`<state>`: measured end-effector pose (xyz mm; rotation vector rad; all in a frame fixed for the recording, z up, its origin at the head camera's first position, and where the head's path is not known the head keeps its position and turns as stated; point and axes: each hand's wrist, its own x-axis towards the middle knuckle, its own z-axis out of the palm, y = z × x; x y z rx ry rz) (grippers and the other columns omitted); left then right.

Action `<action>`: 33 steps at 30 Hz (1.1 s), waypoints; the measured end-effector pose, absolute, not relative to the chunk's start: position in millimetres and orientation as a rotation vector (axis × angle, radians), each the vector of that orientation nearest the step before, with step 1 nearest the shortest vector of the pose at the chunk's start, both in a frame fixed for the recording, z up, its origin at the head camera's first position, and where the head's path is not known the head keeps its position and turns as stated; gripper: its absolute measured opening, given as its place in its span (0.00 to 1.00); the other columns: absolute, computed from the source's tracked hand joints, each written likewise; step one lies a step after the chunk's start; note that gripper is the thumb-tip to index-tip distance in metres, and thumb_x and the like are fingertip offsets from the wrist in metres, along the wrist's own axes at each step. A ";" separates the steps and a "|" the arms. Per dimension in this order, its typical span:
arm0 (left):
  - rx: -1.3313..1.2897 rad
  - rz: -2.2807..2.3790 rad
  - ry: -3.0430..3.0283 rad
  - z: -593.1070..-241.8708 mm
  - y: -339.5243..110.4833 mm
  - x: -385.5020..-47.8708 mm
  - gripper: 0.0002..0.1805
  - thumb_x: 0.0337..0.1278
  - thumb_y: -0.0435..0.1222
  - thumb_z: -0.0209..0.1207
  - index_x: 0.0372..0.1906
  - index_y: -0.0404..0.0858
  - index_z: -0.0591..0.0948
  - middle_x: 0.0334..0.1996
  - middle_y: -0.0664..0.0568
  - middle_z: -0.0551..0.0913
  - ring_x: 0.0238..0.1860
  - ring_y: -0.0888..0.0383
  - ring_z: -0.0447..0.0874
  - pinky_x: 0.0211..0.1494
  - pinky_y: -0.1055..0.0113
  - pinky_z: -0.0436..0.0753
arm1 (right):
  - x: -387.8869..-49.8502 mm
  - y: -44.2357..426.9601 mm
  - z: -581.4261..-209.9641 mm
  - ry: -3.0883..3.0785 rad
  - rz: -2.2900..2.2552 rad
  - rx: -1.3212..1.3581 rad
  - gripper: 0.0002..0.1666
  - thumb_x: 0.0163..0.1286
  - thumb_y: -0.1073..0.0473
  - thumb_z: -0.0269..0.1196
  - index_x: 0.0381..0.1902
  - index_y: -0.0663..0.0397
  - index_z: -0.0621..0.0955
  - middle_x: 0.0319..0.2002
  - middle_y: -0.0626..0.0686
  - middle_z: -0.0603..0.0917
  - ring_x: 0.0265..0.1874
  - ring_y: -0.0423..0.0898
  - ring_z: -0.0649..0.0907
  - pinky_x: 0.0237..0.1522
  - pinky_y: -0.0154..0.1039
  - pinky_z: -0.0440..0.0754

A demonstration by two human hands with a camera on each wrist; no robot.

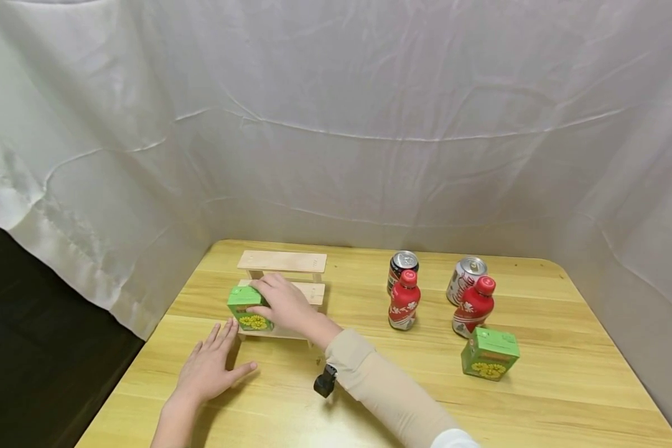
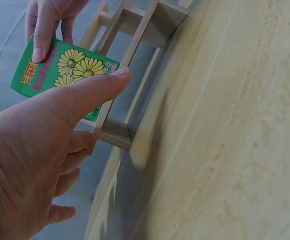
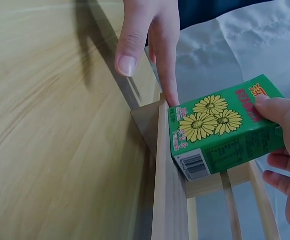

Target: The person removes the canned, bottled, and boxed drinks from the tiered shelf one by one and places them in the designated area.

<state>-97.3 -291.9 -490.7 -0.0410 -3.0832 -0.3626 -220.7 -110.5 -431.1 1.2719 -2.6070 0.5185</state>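
Observation:
A green drink carton (image 1: 249,318) with yellow flowers on its front stands upright at the left end of the lowest step of a small wooden stepped rack (image 1: 282,260). My right hand (image 1: 288,305) grips this carton, thumb on its flowered front and fingers behind it. In the right wrist view, the carton's (image 3: 220,130) barcode end meets the wooden step. My left hand (image 1: 210,367) is at the rack's left front corner, fingers extended and thumb spread, holding nothing. In the left wrist view, the left thumb (image 2: 92,92) passes in front of the carton; whether it touches is unclear.
To the right stand a black can (image 1: 396,272) behind a red bottle (image 1: 404,311), and a silver can (image 1: 460,283) behind another red bottle (image 1: 473,308). A second green carton (image 1: 490,354) stands nearer. Pale curtains (image 1: 381,155) enclose the wooden table (image 1: 560,373).

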 end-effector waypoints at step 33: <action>-0.055 -0.367 -3.083 -489.2 -291.0 -95.8 0.55 0.54 0.68 0.54 0.76 0.36 0.56 0.77 0.42 0.55 0.76 0.37 0.51 0.72 0.30 0.56 | -202.3 -25.2 -418.5 -2.511 0.756 1.148 0.29 0.65 0.42 0.64 0.60 0.48 0.77 0.52 0.47 0.81 0.50 0.43 0.78 0.48 0.36 0.82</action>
